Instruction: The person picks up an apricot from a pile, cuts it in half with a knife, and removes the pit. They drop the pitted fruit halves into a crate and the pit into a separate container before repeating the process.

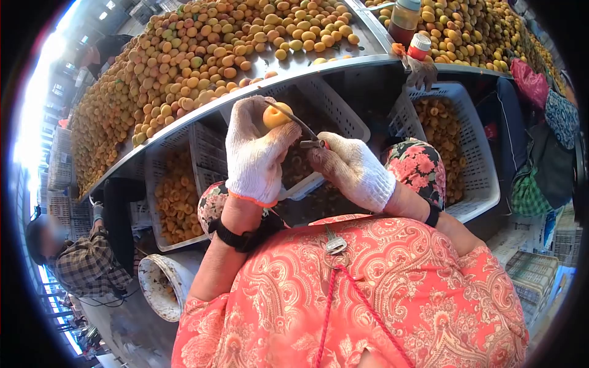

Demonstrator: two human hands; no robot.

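My left hand (257, 144), in a white knitted glove with a stained thumb, is closed round a yellow apricot (277, 115), held up in front of the metal table's edge. My right hand (354, 168), in a similar glove with dirty fingertips, grips a knife by its handle. The knife's dark curved blade (297, 120) reaches up and left from the right fist and lies against the apricot. Both hands are above a crate between my knees. The underside of the apricot is hidden by the left fingers.
Apricots (208, 43) are heaped on the metal table (279, 78). Crates of apricot pieces stand at left (178, 202) and right (469, 165). A white bucket (161, 285) stands lower left, near a person in checked clothing (92, 264). Bottles (405, 17) and a glove (420, 75) are at the table's edge.
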